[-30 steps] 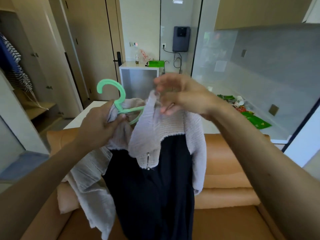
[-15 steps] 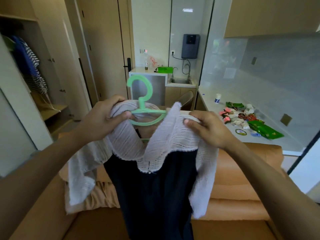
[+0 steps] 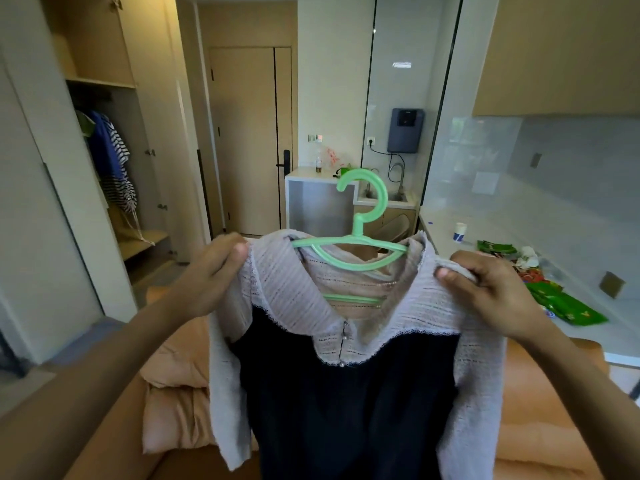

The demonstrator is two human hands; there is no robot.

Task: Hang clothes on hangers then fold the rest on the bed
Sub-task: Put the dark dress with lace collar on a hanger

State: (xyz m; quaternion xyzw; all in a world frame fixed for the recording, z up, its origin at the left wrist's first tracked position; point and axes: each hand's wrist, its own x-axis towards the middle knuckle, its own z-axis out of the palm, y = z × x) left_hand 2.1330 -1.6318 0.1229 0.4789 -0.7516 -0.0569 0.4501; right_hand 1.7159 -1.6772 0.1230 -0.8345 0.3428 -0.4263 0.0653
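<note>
A dark navy dress (image 3: 346, 393) with a pale lilac collar and sleeves hangs on a green plastic hanger (image 3: 356, 244), held up in front of me. The hanger's hook points up and both its arms sit inside the neckline. My left hand (image 3: 214, 271) grips the dress's left shoulder. My right hand (image 3: 491, 289) pinches the right shoulder. The dress hangs straight down over the bed (image 3: 173, 393), which has peach bedding.
An open wardrobe (image 3: 114, 168) at the left holds a blue garment and a striped one on its rail. A white counter (image 3: 502, 271) at the right carries a paper cup, green packets and clutter. A door and a small sink unit stand behind.
My hands have moved apart to the two shoulders and spread the dress square on the hanger. The dress is raised higher and the hanger hook now stands upright.
</note>
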